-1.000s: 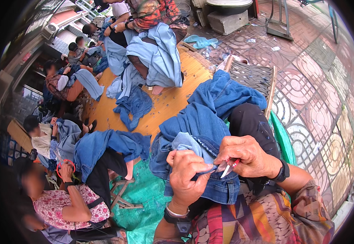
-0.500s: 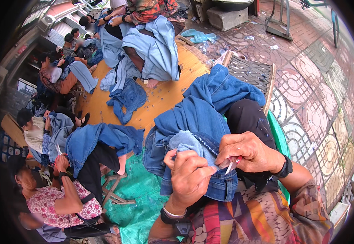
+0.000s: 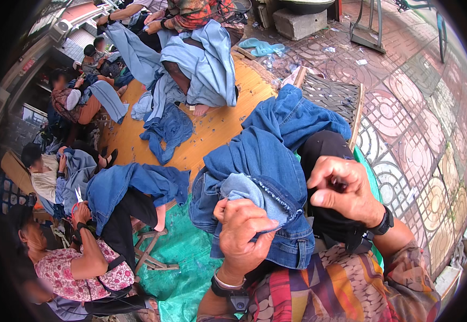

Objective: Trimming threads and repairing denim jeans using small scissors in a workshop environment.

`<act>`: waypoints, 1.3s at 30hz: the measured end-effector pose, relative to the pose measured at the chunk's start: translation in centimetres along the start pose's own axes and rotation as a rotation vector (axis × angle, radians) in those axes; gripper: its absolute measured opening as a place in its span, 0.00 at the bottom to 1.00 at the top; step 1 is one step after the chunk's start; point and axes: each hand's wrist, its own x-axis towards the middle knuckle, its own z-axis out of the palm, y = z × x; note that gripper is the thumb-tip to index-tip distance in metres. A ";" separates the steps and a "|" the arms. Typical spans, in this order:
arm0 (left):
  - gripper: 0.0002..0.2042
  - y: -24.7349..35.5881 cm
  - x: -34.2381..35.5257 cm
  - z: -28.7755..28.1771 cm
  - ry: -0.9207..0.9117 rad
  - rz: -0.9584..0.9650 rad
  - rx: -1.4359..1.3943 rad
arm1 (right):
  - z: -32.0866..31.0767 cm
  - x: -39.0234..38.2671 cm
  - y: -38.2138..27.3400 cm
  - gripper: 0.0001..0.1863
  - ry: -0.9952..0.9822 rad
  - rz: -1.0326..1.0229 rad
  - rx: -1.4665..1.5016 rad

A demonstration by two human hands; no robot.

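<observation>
Dark blue jeans (image 3: 255, 155) are draped over my lap, their pale inner side (image 3: 249, 190) and a frayed seam turned up. My left hand (image 3: 243, 236) grips the denim at this seam with bent fingers. Just right of it, my right hand (image 3: 346, 196) is raised off the cloth, thumb and forefinger apart and the other fingers curled; whatever they hold is hidden in the shadowed palm. My knee in black trousers (image 3: 319, 145) is behind that hand.
Co-workers at left handle denim, one (image 3: 91, 257) holding red-handled scissors (image 3: 77, 206). Light-blue jeans (image 3: 198, 59) lie over another's legs. A yellow board (image 3: 217, 137), green sheet (image 3: 174, 252), woven wooden seat (image 3: 330, 94), blue slippers (image 3: 263, 47) and a concrete block (image 3: 298, 24) are around me.
My right hand has lifted away from the seam and opened its thumb and forefinger; the red-and-white cutting tool it held no longer shows. My left hand keeps its grip.
</observation>
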 end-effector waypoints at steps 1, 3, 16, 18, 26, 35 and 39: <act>0.12 0.0 0.0 0.0 -0.009 0.007 0.016 | 0.4 0.6 -1.1 0.11 -0.111 -0.103 -0.069; 0.12 0.0 0.0 0.1 -0.019 0.016 0.032 | 1.1 1.2 -1.3 0.15 -0.269 -0.163 -0.180; 0.14 0.8 0.8 0.1 -0.060 -0.048 0.121 | 2.5 1.3 1.1 0.09 -0.121 0.063 0.369; 0.14 0.7 0.6 0.4 -0.038 -0.061 0.107 | 2.6 0.8 1.1 0.11 -0.077 0.116 0.416; 0.12 0.6 0.7 0.7 0.003 -0.021 0.098 | 2.5 0.9 2.1 0.09 0.108 0.133 0.524; 0.12 0.7 0.5 0.6 0.010 0.021 0.141 | 0.1 -0.8 1.3 0.10 -0.151 -0.035 -0.105; 0.12 0.6 0.5 0.9 0.011 0.021 0.157 | -0.8 -1.0 -0.2 0.16 -0.147 -0.236 -0.483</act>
